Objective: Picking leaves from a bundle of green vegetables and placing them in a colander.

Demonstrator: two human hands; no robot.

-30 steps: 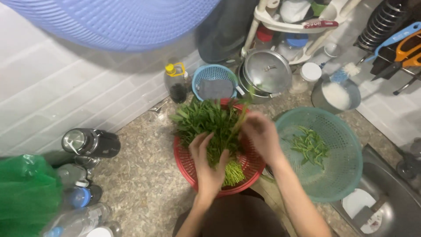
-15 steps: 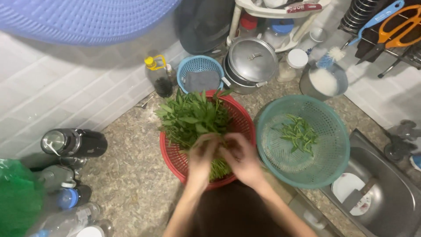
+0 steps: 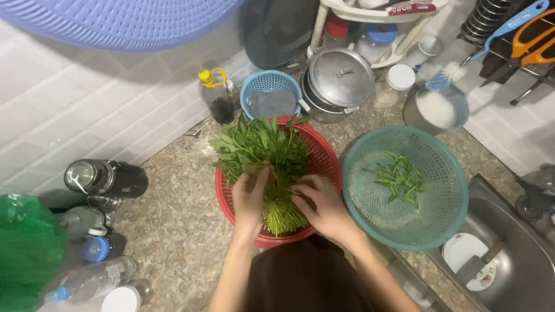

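Note:
A red plastic basket (image 3: 325, 160) on the speckled counter holds a big bunch of leafy green stems (image 3: 263, 151), cut ends toward me. My left hand (image 3: 250, 196) grips the bunch on its left side. My right hand (image 3: 319, 203) rests on the stems at the right, fingers curled among them. Beside it stands a teal colander (image 3: 445, 190) with a small pile of picked green leaves (image 3: 400, 178) inside.
A small blue basket (image 3: 269, 95) with a grey cloth, an oil bottle (image 3: 216, 97), a lidded steel pot (image 3: 339, 78) and a dish rack stand behind. Bottles (image 3: 104, 179) and a green bag (image 3: 26, 248) crowd the left. A steel sink (image 3: 509, 260) with a plate lies at the right.
My right hand came back from the teal colander side onto the bunch. Both hands now sit on the stems in the red basket.

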